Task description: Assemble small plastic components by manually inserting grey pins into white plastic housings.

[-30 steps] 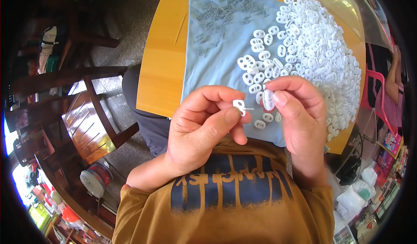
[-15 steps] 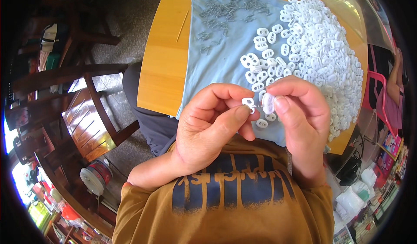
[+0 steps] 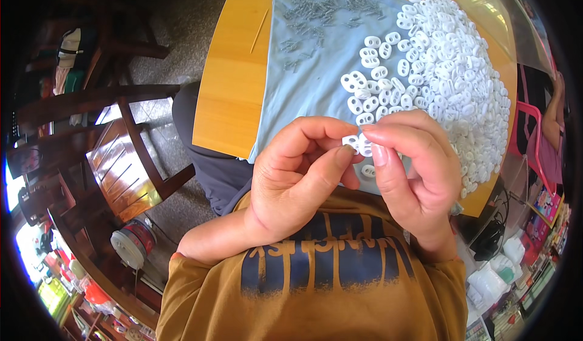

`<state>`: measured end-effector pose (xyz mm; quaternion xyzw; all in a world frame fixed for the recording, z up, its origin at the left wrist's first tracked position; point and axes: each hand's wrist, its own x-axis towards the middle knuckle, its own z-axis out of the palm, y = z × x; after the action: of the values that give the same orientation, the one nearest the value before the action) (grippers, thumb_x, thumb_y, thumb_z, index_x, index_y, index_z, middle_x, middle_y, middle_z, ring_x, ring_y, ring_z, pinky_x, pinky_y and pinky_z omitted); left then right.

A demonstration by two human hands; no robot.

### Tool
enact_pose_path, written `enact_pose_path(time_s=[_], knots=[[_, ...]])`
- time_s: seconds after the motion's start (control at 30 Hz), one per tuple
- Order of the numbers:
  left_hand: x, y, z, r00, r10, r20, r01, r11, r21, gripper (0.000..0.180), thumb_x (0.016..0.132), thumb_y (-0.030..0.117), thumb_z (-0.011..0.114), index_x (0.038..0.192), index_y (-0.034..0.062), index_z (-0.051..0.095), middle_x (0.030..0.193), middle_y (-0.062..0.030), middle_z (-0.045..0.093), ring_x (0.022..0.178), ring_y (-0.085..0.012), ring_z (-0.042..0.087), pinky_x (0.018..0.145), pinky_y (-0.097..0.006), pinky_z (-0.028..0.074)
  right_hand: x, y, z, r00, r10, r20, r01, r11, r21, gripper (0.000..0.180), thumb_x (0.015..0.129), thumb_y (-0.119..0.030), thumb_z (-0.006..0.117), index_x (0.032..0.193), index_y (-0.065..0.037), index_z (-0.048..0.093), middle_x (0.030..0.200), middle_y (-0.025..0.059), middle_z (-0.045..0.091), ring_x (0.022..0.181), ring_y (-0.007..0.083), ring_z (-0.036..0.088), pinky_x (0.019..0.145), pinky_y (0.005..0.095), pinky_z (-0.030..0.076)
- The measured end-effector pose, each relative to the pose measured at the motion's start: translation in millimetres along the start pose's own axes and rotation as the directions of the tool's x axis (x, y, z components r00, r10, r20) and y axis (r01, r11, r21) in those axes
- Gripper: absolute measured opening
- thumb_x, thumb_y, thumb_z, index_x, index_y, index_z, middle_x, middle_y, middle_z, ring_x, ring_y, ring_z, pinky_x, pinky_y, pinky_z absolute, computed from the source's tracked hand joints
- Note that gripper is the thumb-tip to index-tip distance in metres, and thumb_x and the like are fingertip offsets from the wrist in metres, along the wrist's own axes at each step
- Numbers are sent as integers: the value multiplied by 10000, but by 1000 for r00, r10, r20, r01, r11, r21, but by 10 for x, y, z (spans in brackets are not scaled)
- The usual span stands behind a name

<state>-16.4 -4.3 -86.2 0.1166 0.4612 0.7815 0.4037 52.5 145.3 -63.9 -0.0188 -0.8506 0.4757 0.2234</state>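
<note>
My left hand (image 3: 288, 180) pinches a small white two-hole plastic cord lock part (image 3: 350, 140) between thumb and forefinger. With its thumb and fingertips, my right hand (image 3: 419, 168) grips a second white cord lock part (image 3: 365, 146). The two parts meet end to end above the near side of the light blue cloth (image 3: 310, 98); my fingers partly cover both. A loose cord lock part (image 3: 368, 171) lies on the cloth just below my fingertips. Beyond my hands, several more lie scattered beside a large heap of white parts (image 3: 455, 68). Small metal springs (image 3: 325, 7) are spread over the cloth's far side.
The cloth lies on a yellow wooden table (image 3: 234, 80), with a thin stick (image 3: 259, 30) at its left. A dark wooden chair (image 3: 127, 165) and a round container (image 3: 130, 244) stand to the left. At the right, a person sits by a red chair (image 3: 534, 140).
My right hand has moved left, bringing its part against the one in my left hand. The spring seen between them is now out of sight.
</note>
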Motion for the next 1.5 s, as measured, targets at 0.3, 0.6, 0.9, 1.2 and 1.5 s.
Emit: enact_pose_path(time_s=[0.3,0.6,0.9,1.2,1.5], knots=[[-6,19,11,1000,-16,10,16,1000,-10,253,885,-46,490,1136,-15,473,898,-69,588,734,-91,593,666,-201,497,-10,17,35,999,45,10,-46,992,120,209,786,42,586,990,19,620,830,116,598,663,185,582,572,261,470],[-23,66,14,994,-53,92,51,998,29,386,905,-43,460,1282,-25,381,1000,-95,606,764,-105,605,695,-210,502,-64,16,37,998,56,28,-58,996,72,271,816,-7,588,1085,25,596,882,121,602,706,202,577,616,279,468],[-54,66,-9,989,-60,136,70,995,-70,400,930,1,449,1321,-26,370,1063,-110,593,791,-118,605,732,-231,508,-86,51,46,998,16,66,-26,988,155,404,812,-34,609,1200,40,523,945,115,584,781,209,560,683,293,453],[-69,5,2,986,9,168,2,998,-68,361,902,-35,488,1257,-8,426,1097,-142,595,815,-150,621,731,-255,529,-144,41,26,998,-55,22,52,988,144,376,847,-44,559,1206,55,509,955,130,575,776,220,553,686,302,450],[-23,-29,-4,979,92,183,-78,994,-82,262,892,-53,492,1151,-35,458,1040,-168,604,857,-185,637,762,-283,543,-160,89,107,989,-131,-65,139,981,135,310,871,-72,529,1152,59,529,965,134,584,779,234,564,660,319,457]])
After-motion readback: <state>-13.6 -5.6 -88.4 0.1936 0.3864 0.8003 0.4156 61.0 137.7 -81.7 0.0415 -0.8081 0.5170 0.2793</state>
